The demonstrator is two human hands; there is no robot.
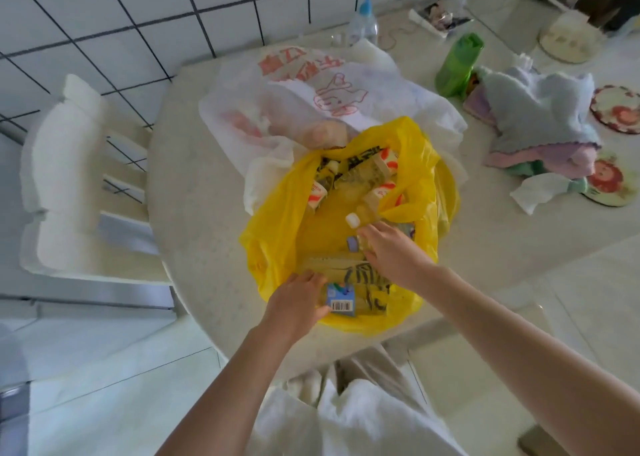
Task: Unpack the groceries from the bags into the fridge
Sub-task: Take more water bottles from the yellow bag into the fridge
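Yellow plastic bag (pixel 273 247) sits full near the tabletop (pixel 194 185) edge; left hand (pixel 296 305) fingers pinch a blue carton (pixel 341 299), right hand (pixel 391 251) fingers close round a clear bottle (pixel 360 225); unpacking looks barely begun.

White tiled wall (pixel 104 8); pale table (pixel 194 164) — white chair (pixel 65 164).

Both hands reach into the yellow bag (pixel 277 247): left hand (pixel 294 303) grips a bottle (pixel 341 299), right hand (pixel 391 251) another bottle (pixel 360 220).
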